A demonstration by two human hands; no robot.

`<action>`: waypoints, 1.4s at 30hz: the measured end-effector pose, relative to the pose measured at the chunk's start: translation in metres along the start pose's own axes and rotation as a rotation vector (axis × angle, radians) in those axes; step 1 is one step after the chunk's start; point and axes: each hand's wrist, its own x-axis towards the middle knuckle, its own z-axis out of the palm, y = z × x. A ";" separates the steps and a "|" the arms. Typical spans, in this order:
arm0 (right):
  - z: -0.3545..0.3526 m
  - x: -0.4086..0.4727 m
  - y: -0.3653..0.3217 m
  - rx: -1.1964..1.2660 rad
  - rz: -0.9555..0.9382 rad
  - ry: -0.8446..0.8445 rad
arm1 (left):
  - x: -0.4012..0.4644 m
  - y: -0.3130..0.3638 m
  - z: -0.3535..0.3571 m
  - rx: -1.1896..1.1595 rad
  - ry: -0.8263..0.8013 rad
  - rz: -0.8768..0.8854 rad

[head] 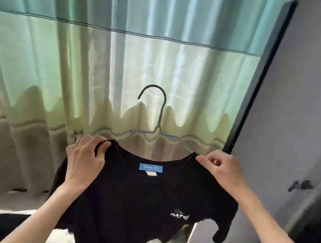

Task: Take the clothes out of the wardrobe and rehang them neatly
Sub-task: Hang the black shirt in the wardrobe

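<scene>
Before a green curtain, left hand and right hand pinching black T-shirt shoulders on hanger

We stand in a home bedroom: a green-and-beige pleated curtain hangs over a bright window, a grey wardrobe door stands just right of it, and pale bedding lies below it.

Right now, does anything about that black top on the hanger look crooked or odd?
Nothing is damaged. The black T-shirt is only half settled: both hands, left hand and right hand, pinch its shoulders on the hanger, whose hook hangs on nothing, and the hem bunches unevenly.
</scene>
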 end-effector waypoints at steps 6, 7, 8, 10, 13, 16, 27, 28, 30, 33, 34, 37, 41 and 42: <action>-0.077 -0.063 0.063 -0.043 0.347 0.149 | 0.005 0.084 0.103 -0.193 -0.249 0.237; -0.085 -0.074 0.069 -0.064 0.397 0.155 | 0.003 0.094 0.116 -0.221 -0.298 0.269; -0.091 -0.085 0.074 -0.084 0.447 0.166 | 0.002 0.103 0.129 -0.250 -0.345 0.304; -0.102 -0.107 0.083 -0.123 0.526 0.215 | -0.002 0.121 0.154 -0.306 -0.434 0.372; -0.117 -0.144 0.089 -0.197 0.623 0.380 | -0.015 0.153 0.186 -0.372 -0.519 0.481; -0.127 -0.188 0.086 -0.270 0.723 0.507 | -0.042 0.191 0.211 -0.439 -0.610 0.568; -0.155 -0.319 0.065 -0.519 1.184 0.768 | -0.168 0.307 0.258 -0.542 -1.067 0.901; -0.156 -0.328 0.068 -0.507 1.258 0.769 | -0.180 0.313 0.261 -0.539 -1.119 0.939; -0.158 -0.341 0.078 -0.347 1.364 0.816 | -0.199 0.320 0.264 -0.523 -1.201 1.000; -0.161 -0.356 0.095 0.033 1.439 1.037 | -0.224 0.337 0.267 -0.523 -1.304 1.061; -0.163 -0.359 0.100 0.057 1.446 1.071 | -0.231 0.344 0.268 -0.524 -1.332 1.068; -0.169 -0.370 0.111 0.027 1.435 1.079 | -0.248 0.365 0.273 -0.531 -1.364 1.092; -0.178 -0.378 0.121 0.079 1.364 1.023 | -0.266 0.389 0.279 -0.540 -1.361 1.109; -0.182 -0.378 0.124 0.073 1.340 1.026 | -0.269 0.395 0.281 -0.548 -1.354 1.106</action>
